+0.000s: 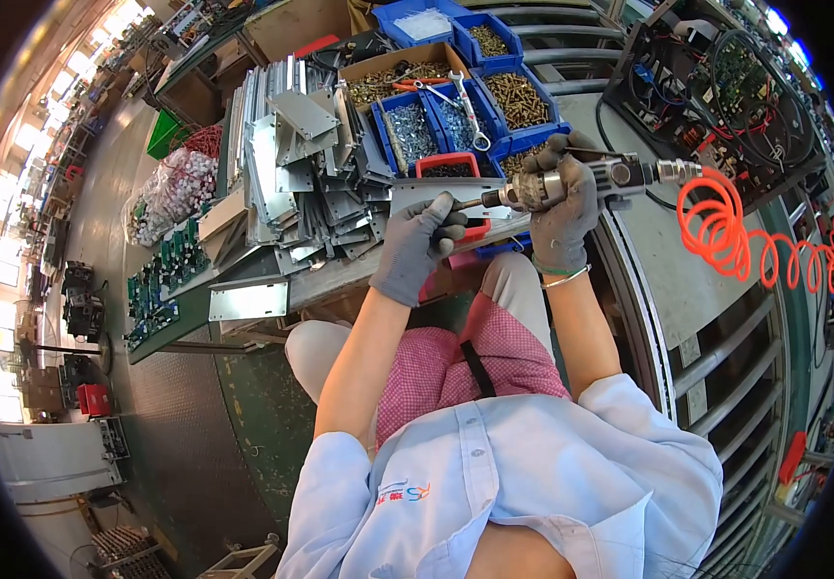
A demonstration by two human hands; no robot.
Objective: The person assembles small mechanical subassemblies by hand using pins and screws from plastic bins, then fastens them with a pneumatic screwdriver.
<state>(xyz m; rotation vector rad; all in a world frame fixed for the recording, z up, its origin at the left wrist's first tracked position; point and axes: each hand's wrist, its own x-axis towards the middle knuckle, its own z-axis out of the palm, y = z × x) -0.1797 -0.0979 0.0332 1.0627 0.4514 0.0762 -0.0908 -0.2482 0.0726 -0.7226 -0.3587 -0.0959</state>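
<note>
My right hand point(564, 207), in a grey glove, grips a pneumatic screwdriver point(591, 179) held sideways, its bit pointing left. An orange coiled air hose point(764, 246) runs from the tool's right end. My left hand point(419, 243), also gloved, holds a flat grey metal bracket point(429, 193) at the bit's tip, fingers pinched near the bit. Both hands work over the front edge of the bench, above my lap.
A heap of grey metal brackets point(301, 174) lies left of my hands. Blue bins of screws point(514, 96) and a cardboard box of brass screws point(388, 79) stand behind. Green circuit boards point(161, 280) lie far left. A roller conveyor point(726, 367) with an open chassis point(726, 87) runs on the right.
</note>
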